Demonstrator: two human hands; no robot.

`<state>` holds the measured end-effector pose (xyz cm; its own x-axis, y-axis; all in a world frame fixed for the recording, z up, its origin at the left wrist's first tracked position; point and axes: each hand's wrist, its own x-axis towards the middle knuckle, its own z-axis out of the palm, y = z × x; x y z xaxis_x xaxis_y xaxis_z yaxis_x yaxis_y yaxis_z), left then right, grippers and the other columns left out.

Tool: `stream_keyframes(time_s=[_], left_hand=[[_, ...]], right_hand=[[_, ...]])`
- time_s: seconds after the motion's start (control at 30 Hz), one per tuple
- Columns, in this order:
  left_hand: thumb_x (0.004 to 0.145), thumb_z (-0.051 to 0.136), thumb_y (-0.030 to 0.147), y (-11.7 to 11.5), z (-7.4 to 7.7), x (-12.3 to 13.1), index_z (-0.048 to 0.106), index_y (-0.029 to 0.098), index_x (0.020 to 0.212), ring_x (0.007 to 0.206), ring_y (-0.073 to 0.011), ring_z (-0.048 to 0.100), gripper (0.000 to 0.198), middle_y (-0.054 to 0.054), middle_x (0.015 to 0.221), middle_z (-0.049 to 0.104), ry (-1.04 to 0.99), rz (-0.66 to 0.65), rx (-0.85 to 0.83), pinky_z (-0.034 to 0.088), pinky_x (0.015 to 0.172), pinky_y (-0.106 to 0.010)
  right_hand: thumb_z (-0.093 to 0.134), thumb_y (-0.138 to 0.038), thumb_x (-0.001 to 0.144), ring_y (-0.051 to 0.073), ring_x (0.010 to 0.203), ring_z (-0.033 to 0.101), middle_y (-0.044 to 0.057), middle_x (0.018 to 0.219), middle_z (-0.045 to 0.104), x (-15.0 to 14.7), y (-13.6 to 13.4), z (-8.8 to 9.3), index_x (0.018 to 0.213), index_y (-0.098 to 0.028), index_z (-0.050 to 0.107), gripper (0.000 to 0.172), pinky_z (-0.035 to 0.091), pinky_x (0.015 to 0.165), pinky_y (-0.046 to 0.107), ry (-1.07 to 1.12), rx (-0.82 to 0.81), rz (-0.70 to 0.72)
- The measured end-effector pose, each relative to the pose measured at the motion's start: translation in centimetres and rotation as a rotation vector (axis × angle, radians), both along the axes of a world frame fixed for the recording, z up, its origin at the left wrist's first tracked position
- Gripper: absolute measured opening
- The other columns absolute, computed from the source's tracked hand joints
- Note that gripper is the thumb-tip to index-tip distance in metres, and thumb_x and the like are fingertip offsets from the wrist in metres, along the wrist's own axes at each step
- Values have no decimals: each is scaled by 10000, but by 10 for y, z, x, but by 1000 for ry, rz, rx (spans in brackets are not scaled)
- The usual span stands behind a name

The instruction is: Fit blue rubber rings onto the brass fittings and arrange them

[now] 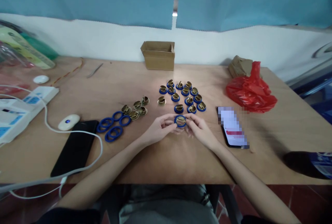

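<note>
My left hand (163, 127) and my right hand (199, 127) pinch a round brass-coloured piece with a blue ring (180, 121) from its two sides, just above the table. A hinged-looking flap crosses its middle. Beyond my hands stand several brass pieces in blue rings (175, 97), their flaps tilted up. A single brass piece without a blue ring (162, 101) lies to their left. More bare brass pieces (134, 114) are grouped left of my left hand, beside several loose blue rings (114, 133), some of which overlap.
An open cardboard box (159, 58) stands against the wall. To the right are a red plastic bag (251, 91), a lit phone (232, 127) and a dark bottle (308, 164). On the left lie a black phone (76, 148), white cables and a power strip (28, 110).
</note>
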<state>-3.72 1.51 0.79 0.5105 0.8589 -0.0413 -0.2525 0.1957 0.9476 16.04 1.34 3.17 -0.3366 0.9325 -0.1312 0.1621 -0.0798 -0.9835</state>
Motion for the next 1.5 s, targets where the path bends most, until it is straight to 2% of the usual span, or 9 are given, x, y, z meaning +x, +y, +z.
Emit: stream_keyframes(time_s=[0.3, 0.47, 0.63, 0.83, 0.97, 1.1, 1.23, 1.37, 1.5], left_hand=[[865, 697, 324, 3, 2, -3, 624, 137, 1255, 872, -236, 770, 439, -136, 1060, 770, 56, 50, 39, 637, 831, -427], [914, 611, 285, 4, 4, -5, 601, 144, 1248, 803, -179, 744, 362, -114, 1030, 760, 222, 63, 166, 617, 728, -320], [863, 669, 238, -1, 7, -12, 592, 194, 1224, 698, -140, 666, 372, -24, 897, 719, 563, 61, 461, 534, 642, -250], [905, 642, 359, -2, 2, -13, 643, 190, 1084, 950, -248, 649, 247, -89, 1022, 672, 1007, 244, 912, 524, 852, -368], [895, 641, 351, 1, -2, -16, 644, 199, 1067, 816, -226, 672, 229, -51, 859, 688, 1087, 269, 844, 515, 739, -315], [889, 647, 323, 4, -7, -17, 556, 195, 1242, 632, -175, 633, 386, 25, 682, 634, 1115, 347, 748, 462, 603, -254], [931, 573, 226, 8, -9, -17, 481, 177, 1346, 788, -190, 669, 428, -24, 840, 686, 1040, 511, 789, 530, 758, -304], [934, 511, 155, 19, -2, -23, 537, 154, 1292, 1089, -249, 646, 359, -137, 1130, 671, 991, 653, 873, 511, 990, -407], [941, 445, 127, 45, 7, -29, 474, 136, 1412, 1360, -301, 491, 472, -197, 1434, 542, 1106, 592, 962, 398, 1136, -490]], right_hand=[[568, -356, 900, 79, 472, 482, -69, 629, 507, -2, -3, -4, 984, -185, 569, 191, 420, 451, 214, 5, 81, 12], [576, -371, 880, 82, 463, 526, -64, 646, 549, -4, 1, -13, 974, -181, 559, 213, 441, 443, 209, -17, 31, -2], [569, -456, 892, 95, 447, 559, -40, 632, 593, -4, 1, -20, 870, -184, 538, 275, 442, 417, 205, -70, -56, 53], [510, -418, 964, 91, 444, 560, -41, 641, 582, -3, -5, -20, 903, -182, 569, 251, 416, 409, 191, -216, 58, 60], [503, -366, 973, 105, 485, 574, -40, 681, 593, -4, -8, -18, 1040, -187, 571, 204, 447, 465, 216, -260, 158, 19], [508, -332, 975, 121, 541, 585, -33, 686, 593, -5, -10, -16, 1042, -196, 572, 165, 455, 518, 233, -303, 242, 22], [498, -302, 975, 125, 549, 581, -32, 675, 596, -5, -11, -15, 1027, -202, 574, 136, 441, 530, 237, -339, 291, 34], [489, -290, 973, 127, 546, 577, -36, 664, 592, -5, -11, -14, 1000, -207, 569, 119, 427, 532, 237, -364, 316, 42], [486, -285, 970, 131, 527, 564, -40, 634, 588, -5, -10, -13, 977, -211, 573, 115, 410, 526, 240, -387, 345, 54]])
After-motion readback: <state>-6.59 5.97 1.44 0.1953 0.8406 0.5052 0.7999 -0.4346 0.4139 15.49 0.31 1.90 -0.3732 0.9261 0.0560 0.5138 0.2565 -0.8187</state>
